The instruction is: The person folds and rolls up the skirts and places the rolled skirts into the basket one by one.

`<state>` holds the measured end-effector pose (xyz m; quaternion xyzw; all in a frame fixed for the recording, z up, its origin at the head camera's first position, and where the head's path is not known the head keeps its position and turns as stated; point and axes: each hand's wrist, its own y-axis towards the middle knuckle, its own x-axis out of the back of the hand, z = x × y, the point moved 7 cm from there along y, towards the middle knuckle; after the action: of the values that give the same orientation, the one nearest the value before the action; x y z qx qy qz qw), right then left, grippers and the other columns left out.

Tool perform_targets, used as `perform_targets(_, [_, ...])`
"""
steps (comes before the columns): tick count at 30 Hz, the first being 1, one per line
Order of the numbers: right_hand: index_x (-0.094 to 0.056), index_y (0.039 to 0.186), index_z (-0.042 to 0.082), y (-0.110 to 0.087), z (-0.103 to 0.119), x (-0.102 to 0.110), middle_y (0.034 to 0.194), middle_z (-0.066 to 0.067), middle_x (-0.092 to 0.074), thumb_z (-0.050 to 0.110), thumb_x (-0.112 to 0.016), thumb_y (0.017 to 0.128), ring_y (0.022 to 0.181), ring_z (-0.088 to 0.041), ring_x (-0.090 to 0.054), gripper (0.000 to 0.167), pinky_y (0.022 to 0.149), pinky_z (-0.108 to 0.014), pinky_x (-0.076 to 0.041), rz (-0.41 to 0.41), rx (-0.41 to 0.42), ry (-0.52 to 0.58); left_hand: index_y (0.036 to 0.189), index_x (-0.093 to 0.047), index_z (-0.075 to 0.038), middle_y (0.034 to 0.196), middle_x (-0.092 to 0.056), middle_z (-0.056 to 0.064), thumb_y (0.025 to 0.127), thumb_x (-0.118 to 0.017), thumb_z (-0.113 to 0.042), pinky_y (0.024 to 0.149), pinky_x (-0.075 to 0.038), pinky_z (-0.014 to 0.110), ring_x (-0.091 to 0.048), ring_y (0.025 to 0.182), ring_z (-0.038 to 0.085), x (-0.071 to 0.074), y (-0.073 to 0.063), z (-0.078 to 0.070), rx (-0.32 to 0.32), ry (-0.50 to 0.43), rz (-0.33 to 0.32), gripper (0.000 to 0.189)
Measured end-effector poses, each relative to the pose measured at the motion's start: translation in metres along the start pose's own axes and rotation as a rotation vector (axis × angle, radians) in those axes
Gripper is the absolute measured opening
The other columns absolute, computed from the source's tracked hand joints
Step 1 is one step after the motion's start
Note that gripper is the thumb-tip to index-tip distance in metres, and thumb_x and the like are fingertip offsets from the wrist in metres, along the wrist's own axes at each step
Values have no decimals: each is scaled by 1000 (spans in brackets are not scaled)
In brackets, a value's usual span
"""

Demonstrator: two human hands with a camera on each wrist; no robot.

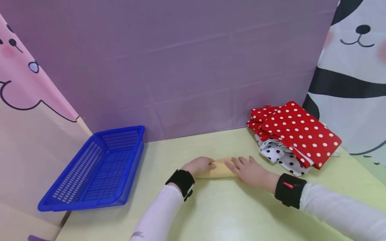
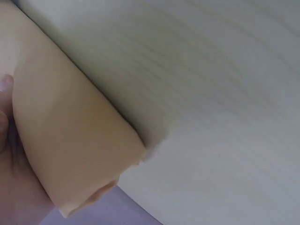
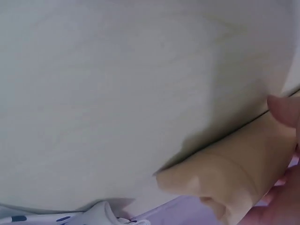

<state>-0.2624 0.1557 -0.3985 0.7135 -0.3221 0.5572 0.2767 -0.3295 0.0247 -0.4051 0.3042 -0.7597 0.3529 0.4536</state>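
Observation:
A yellow cloth (image 1: 222, 169), folded or rolled into a long narrow strip, lies crosswise on the table. At its left part, my left hand (image 1: 201, 165) holds it with bent fingers, the thumb toward the middle. The left wrist view shows the cloth's layered end (image 2: 93, 197) beyond that hand. My right hand (image 1: 251, 170) rests over the right part, fingers spread and fairly straight. In the right wrist view, its thumb (image 3: 283, 111) lies at one long edge, with the other fingers along the opposite side. The cloth's right end (image 3: 211, 187) looks loosely layered.
A blue plastic basket (image 1: 104, 170) stands at the left of the pale table (image 1: 217, 214). Folded red cloth with white dots (image 1: 304, 129) lies at the back right, over white cloth with black dots (image 1: 272, 151). A purple sheet (image 1: 187, 67) hangs behind the table.

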Motion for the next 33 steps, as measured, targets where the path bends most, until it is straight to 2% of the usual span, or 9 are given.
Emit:
perform_targets(4, [-44,138,5,-2,4,4,131,-20,-50,7,-64,87,111,-39,-53,56,81,-61,-48,-47,-11,-93,134,-52,-10,134,-56,7,101,-42,-33,109,-34,35,-48,128,22,-1,3,2,-5,-27,11,42])
perform_targets(10, [-43,140,10,1,1,2,127,-18,-53,6,-69,83,102,-36,-57,62,77,-56,-52,-60,5,-126,139,-48,-20,139,-52,7,101,-41,-34,110,-33,39,-45,131,24,-3,3,5,-35,-67,-11,41])
perform_targets(13, [-42,141,12,7,-1,-2,120,-17,-56,6,-69,83,95,-33,-59,64,71,-49,-54,-43,32,-114,141,-46,-26,132,-55,10,99,-43,-35,104,-37,42,-48,123,26,-3,-1,4,-40,7,-88,42])
perform_targets(15, [-43,140,10,11,-3,-3,116,-17,-58,4,-67,84,91,-33,-60,61,68,-46,-54,-28,39,-61,140,-47,-27,120,-57,9,99,-46,-32,96,-41,40,-50,112,24,-3,-6,0,-63,130,-176,42])
perform_targets(17, [-45,139,9,15,-5,-2,112,-17,-60,3,-66,85,88,-32,-61,58,68,-44,-55,-23,45,-11,138,-51,-24,111,-55,6,98,-49,-25,88,-43,37,-48,102,21,-3,-13,-7,-99,267,-265,40])
perform_targets(20, [-48,137,9,20,-9,1,108,-15,-62,2,-66,83,83,-30,-62,57,69,-42,-54,-22,49,62,130,-58,-16,104,-55,4,95,-54,-15,79,-47,32,-50,97,19,-2,-24,-19,-162,406,-371,35])
perform_targets(25, [-52,134,15,25,-18,3,102,-10,-65,0,-68,78,77,-26,-63,60,71,-40,-53,-7,59,141,110,-64,-12,95,-61,1,89,-66,-24,74,-51,27,-60,88,16,0,-33,-29,-205,450,-404,24])
perform_targets(29, [-54,132,17,26,-22,4,99,-8,-67,0,-67,78,76,-24,-63,59,71,-39,-53,9,63,176,112,-64,-10,94,-64,2,82,-72,-30,75,-52,26,-63,85,16,-3,-34,-34,-218,529,-390,37])
perform_targets(33, [-56,131,16,26,-23,7,98,-7,-68,-1,-66,77,80,-22,-64,57,73,-38,-52,61,87,244,110,-66,-10,92,-66,1,80,-74,-28,75,-53,26,-64,83,15,-6,-34,-38,-214,563,-411,36])
